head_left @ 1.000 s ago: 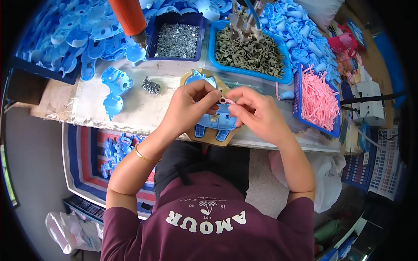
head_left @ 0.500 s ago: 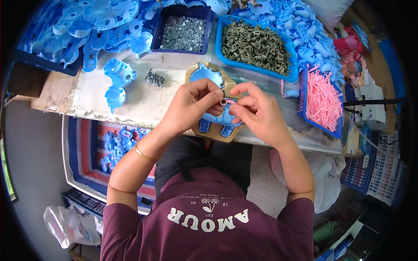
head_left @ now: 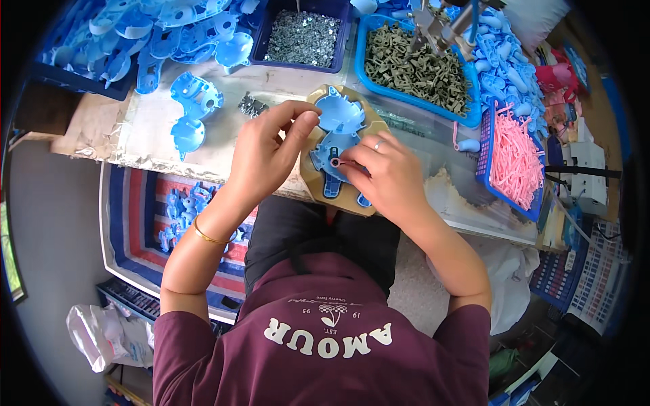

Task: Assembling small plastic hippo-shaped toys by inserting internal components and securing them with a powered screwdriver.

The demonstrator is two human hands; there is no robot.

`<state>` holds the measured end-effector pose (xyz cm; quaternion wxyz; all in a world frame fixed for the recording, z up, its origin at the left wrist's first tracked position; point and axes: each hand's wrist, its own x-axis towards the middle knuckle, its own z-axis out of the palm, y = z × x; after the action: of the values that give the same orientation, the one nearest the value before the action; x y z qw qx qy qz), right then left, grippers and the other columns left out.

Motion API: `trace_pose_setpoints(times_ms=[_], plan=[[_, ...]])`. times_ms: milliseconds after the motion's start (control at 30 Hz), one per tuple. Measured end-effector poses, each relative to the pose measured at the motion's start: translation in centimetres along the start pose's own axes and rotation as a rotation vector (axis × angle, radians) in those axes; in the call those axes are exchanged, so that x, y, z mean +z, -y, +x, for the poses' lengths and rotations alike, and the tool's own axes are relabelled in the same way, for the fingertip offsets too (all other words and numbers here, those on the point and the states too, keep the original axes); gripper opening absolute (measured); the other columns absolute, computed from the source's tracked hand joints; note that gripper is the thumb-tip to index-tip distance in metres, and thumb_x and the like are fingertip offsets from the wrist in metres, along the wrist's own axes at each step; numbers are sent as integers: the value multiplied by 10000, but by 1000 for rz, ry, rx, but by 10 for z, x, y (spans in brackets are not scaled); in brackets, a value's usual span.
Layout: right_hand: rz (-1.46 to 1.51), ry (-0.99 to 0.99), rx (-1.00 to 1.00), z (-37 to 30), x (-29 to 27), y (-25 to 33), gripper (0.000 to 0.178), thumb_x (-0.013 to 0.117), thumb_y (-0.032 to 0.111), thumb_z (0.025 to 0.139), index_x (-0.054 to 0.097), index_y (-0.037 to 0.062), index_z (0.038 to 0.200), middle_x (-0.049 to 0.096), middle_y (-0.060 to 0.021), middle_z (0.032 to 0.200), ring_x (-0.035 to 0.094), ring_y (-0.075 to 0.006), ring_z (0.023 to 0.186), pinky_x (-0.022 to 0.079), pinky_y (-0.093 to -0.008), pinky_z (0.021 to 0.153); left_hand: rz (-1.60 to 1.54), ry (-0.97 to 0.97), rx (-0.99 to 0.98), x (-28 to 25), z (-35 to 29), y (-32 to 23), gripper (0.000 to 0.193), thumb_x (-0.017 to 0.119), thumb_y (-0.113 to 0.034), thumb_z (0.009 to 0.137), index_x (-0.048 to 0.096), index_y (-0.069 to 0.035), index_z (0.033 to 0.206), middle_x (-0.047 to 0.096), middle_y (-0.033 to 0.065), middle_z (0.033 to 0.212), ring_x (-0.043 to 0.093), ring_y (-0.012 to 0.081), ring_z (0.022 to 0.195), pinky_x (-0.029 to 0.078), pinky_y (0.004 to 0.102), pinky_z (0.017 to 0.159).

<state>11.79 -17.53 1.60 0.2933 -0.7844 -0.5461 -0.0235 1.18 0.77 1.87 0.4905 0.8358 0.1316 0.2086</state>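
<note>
A light-blue plastic shell (head_left: 342, 118) with rounded halves and leg-like parts lies in a tan holding block (head_left: 351, 203) at the table's front edge. My right hand (head_left: 389, 172) reaches over its lower half, thumb and fingertips pinched on a small pink strap with a ring end (head_left: 335, 162). The ring sits over the shell, beside a dark piece; whether it touches is unclear. My left hand (head_left: 271, 145) hovers left of the block, fingers loosely curled, thumb out, nothing visible in it. A little pile of small dark metal parts (head_left: 252, 105) lies just beyond it.
Behind stand a dark-blue bin of small metal pieces (head_left: 302, 39), a blue tray of greenish-grey clips (head_left: 413, 71) and heaped blue shells (head_left: 169, 27). A basket of pink straps (head_left: 514, 159) stands right. Metal tooling (head_left: 440, 27) hangs above the tray. Another blue shell (head_left: 195, 98) lies left.
My left hand has let go of the small ringed piece and drawn back to the left. My right hand has lowered the pink strap onto or close above the shell.
</note>
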Motion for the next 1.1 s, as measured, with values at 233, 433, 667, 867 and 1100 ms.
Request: trace_pose_setpoints(times_ms=[233, 433, 667, 867, 1100], plan=[[22, 75, 49, 4, 6, -5, 109, 755, 148, 762, 696, 66, 804, 610, -73, 755, 612, -282, 782, 479, -402, 692, 212, -1, 251, 1, -12, 7, 92, 674, -94, 903, 708, -52, 978, 698, 73, 858, 616, 237, 761, 501, 353, 693], [31, 138, 31, 12, 4, -12, 92, 739, 125, 757, 691, 48, 773, 617, -97, 760, 621, -316, 797, 489, -424, 695, 299, 90, 482, 6, -16, 12, 124, 719, -121, 833, 697, -72, 945, 696, 67, 1007, 632, 276, 989, 524, 383, 847], [12, 152, 10, 9, -2, -10, 119, 730, 127, 762, 679, 60, 847, 622, -82, 833, 627, -311, 803, 499, -429, 699, 565, 312, 643, 7, -17, 22, 268, 683, -270, 867, 657, -110, 1080, 598, 57, 1266, 507, 288, 1258, 390, 460, 1100], [-38, 121, 205, -21, -20, -10, 140, 744, 115, 770, 648, 74, 863, 577, -50, 838, 623, -274, 768, 493, -403, 658, 569, 314, 610, 9, -20, 21, 279, 683, -283, 869, 649, -128, 1099, 583, 55, 1265, 491, 286, 1274, 368, 475, 1120], [-81, -31, 155, -25, -13, -15, 108, 746, 96, 769, 642, 76, 786, 564, -49, 774, 611, -238, 691, 479, -363, 587, 567, 332, 541, 13, -22, 21, 339, 695, -246, 854, 652, -141, 1174, 571, 47, 1311, 472, 314, 1302, 355, 499, 1136]])
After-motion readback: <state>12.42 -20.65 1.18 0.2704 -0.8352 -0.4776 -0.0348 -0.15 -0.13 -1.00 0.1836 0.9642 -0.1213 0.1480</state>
